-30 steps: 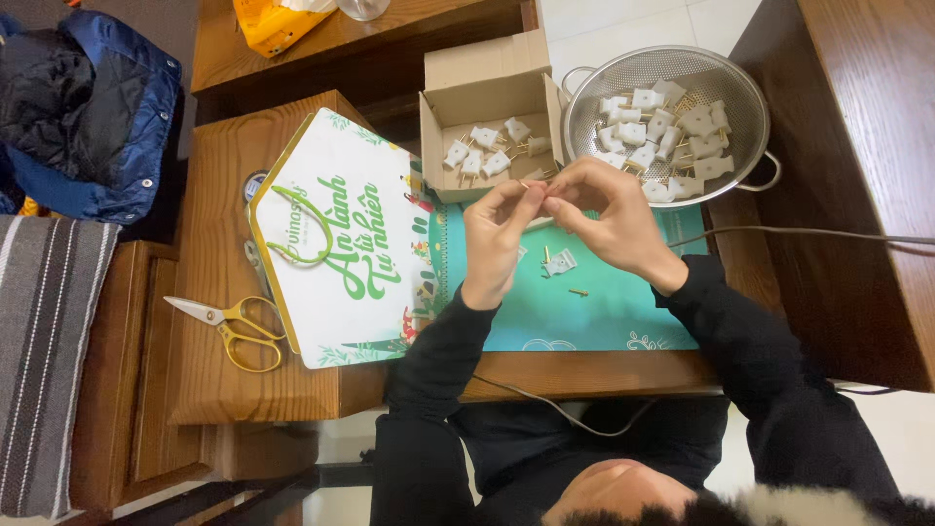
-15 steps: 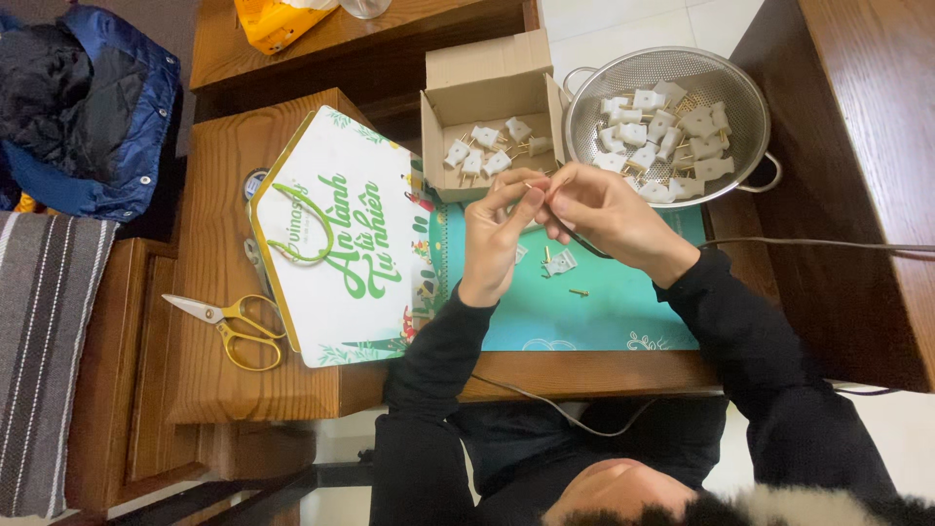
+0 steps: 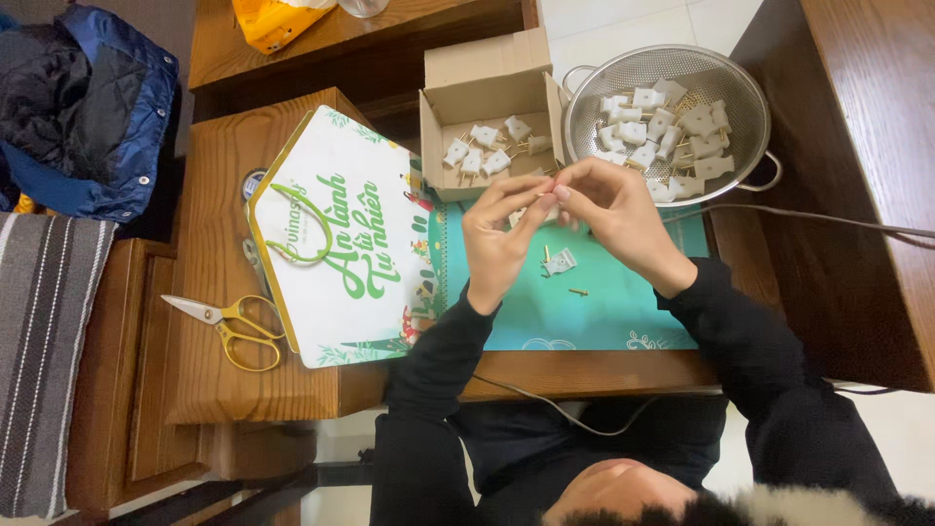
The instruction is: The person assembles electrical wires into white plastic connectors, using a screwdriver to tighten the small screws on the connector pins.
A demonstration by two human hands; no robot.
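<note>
We're holding both hands up together over the teal mat [image 3: 604, 312] on the wooden surface [image 3: 224, 195]. Left hand [image 3: 497, 239] and right hand [image 3: 618, 219] are meeting at the fingertips, fingers pinched narrow on a small white plug part [image 3: 547, 200] w/ a brass pin; how it's sitting between them, can't tell exactly. Part is hovering just at 6 o'clock of the cardboard box [image 3: 487, 83], approx. above the mat's top edge.

Lying on the mat right below the hands: another white plug piece [image 3: 561, 260] and a loose brass pin [image 3: 579, 291], near each other but apart.

Box is holding several white plug parts. At 3 o'clock of it, touching its side, a steel colander [image 3: 740, 107] is sitting, piled w/ more of the same white pieces. At 9 o'clock of the hands a house-shaped white-and-green card [image 3: 336, 239] is overlapping the mat's edge. Further toward 8 o'clock, yellow-handled scissors [image 3: 229, 326] are lying on the wood. A blue jacket [image 3: 83, 107] is bunched at 10 o'clock.
</note>
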